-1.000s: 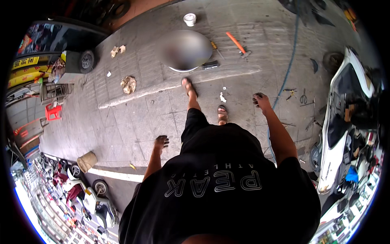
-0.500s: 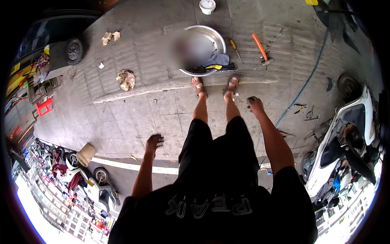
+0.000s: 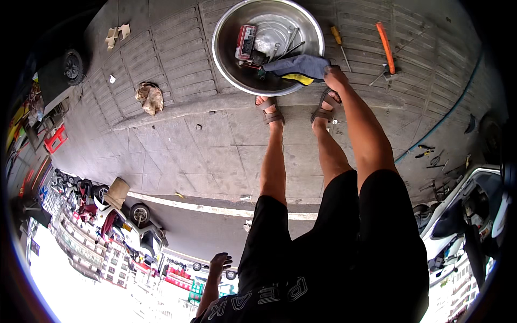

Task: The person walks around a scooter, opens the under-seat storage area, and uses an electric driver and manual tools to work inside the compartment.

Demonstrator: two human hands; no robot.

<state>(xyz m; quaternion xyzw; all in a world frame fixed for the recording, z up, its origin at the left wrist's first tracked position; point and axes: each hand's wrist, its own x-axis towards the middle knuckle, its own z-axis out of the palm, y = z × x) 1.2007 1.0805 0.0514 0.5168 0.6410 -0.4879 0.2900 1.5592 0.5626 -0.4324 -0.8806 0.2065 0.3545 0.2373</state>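
Note:
My right hand [image 3: 335,77] reaches down to the right rim of a large steel basin [image 3: 223,54] and grips the end of a grey-blue cloth [image 3: 296,65] with yellow on it. The cloth lies across the basin's lower right part. Inside the basin are a red box [image 3: 244,42], several wrenches [image 3: 290,40] and darker items partly hidden by the cloth. My left hand [image 3: 219,261] hangs low by my thigh, its fingers apart and holding nothing. My sandalled feet stand just below the basin.
Right of the basin lie a screwdriver [image 3: 337,37] and an orange-handled hammer [image 3: 384,46]. A blue hose [image 3: 447,121] crosses the right side. A crumpled brown lump [image 3: 149,98] lies left. Scooters [image 3: 137,226], scattered tools [image 3: 425,152] and a red stool [image 3: 55,140] stand or lie farther out.
The basin has come nearer in view as I stepped up to it and bent down. My right hand has moved up onto the cloth and gripped it; my left hand now appears lower.

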